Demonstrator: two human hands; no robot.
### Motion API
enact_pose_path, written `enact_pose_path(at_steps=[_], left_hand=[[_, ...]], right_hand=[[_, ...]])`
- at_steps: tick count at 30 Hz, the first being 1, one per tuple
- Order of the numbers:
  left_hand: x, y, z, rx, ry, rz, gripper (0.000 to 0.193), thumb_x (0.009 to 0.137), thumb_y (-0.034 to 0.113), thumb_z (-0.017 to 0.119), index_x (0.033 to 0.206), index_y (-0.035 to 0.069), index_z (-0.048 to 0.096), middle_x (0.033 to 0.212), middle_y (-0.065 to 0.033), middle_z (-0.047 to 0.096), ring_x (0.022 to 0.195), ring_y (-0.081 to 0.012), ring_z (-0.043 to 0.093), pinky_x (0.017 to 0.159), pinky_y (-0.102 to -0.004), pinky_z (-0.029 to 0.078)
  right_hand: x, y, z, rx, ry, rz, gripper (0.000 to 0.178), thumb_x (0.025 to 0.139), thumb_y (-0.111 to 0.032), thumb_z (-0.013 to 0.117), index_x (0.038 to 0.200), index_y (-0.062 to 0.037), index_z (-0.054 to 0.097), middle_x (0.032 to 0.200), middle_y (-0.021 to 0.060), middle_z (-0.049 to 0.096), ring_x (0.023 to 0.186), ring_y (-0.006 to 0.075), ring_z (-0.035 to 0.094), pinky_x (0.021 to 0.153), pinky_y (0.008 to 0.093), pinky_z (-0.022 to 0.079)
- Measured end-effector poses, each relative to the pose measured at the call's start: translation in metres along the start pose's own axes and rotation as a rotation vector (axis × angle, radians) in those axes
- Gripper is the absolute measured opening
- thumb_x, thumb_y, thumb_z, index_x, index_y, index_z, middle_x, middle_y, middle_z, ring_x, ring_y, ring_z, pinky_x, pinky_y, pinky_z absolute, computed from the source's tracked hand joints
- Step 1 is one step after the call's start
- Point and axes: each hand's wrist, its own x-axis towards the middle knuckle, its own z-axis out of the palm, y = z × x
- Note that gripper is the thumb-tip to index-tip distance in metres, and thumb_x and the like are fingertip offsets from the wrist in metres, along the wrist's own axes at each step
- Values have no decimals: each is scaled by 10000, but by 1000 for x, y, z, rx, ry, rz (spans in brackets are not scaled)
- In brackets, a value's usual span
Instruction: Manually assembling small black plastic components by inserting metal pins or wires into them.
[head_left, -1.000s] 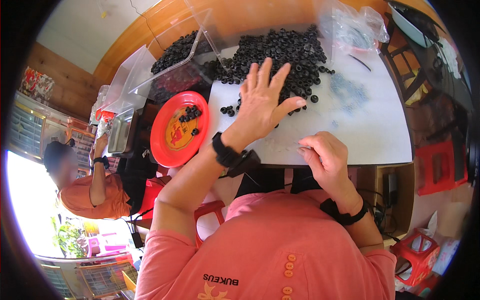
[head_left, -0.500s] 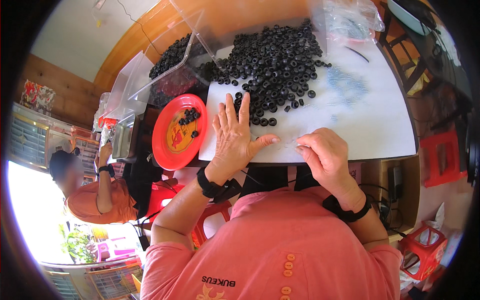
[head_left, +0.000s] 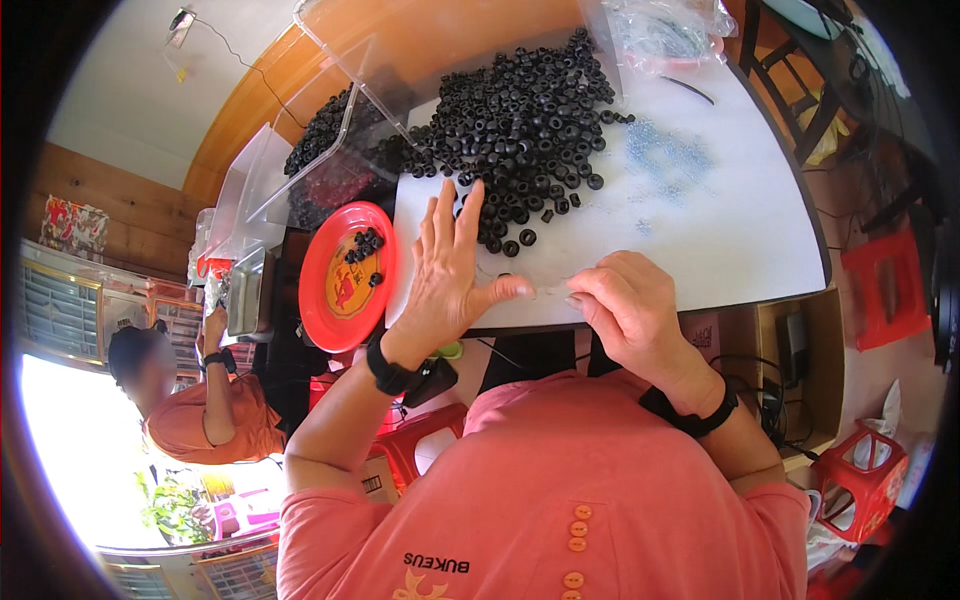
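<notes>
My left hand (head_left: 452,272) lies flat on the white table (head_left: 720,240), fingers spread, just below a big heap of black rubber rings (head_left: 525,110). Its thumb tip touches a small clear piece (head_left: 553,291) that my right hand (head_left: 630,305) pinches at the table's near edge. A few loose rings (head_left: 520,240) lie by my left fingertips. Both wrists carry black bands.
A red plate (head_left: 345,275) with a few black rings sits left of the table. A clear plastic bin (head_left: 330,140) of rings stands behind it. Small bluish clear parts (head_left: 665,155) are scattered at the right. Another person (head_left: 190,400) sits at lower left. Red stools (head_left: 870,290) stand on the right.
My left hand has pulled back from the ring heap toward the near edge, and its thumb now meets my right hand's fingers.
</notes>
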Motion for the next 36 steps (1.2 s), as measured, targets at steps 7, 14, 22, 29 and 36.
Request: enact_pose_path(at_steps=[7,14,22,29,36], left_hand=[[4,2,15,72,-38,-50,1077,792,642,670,1548,58,174,1555,-331,133,1431,-510,168,1137,-590,184],[26,-3,11,68,-75,-49,1138,729,717,671,1553,97,190,1558,-327,137,1427,-523,167,1130,-605,192],[50,-6,18,4,-8,33,1079,751,765,604,1559,171,206,1558,-326,154,1393,-577,193,1078,-653,221],[63,-22,20,-185,274,-52,681,854,441,693,1380,61,487,1391,-241,463,1283,-417,394,1078,-472,320],[79,-81,10,-133,371,-383,710,768,164,721,1379,-37,421,1345,-261,483,1249,-426,408,1061,-452,363]], right_hand=[[0,-2,-2,-18,-12,-8,168,744,10,679,870,-62,594,720,67,549,661,270,541,604,387,426],[0,-1,-3,-36,-1,-18,178,730,21,696,867,-51,607,702,79,550,637,275,539,582,380,424],[2,-5,-1,-62,-21,-34,162,738,3,684,861,-57,597,713,81,536,667,283,543,598,389,420],[2,-5,-1,-48,-12,-26,168,725,30,677,859,-43,606,714,88,544,668,285,548,598,387,420],[2,-6,-1,-51,-10,-28,189,714,47,672,869,-42,611,712,84,556,663,280,553,597,381,420]])
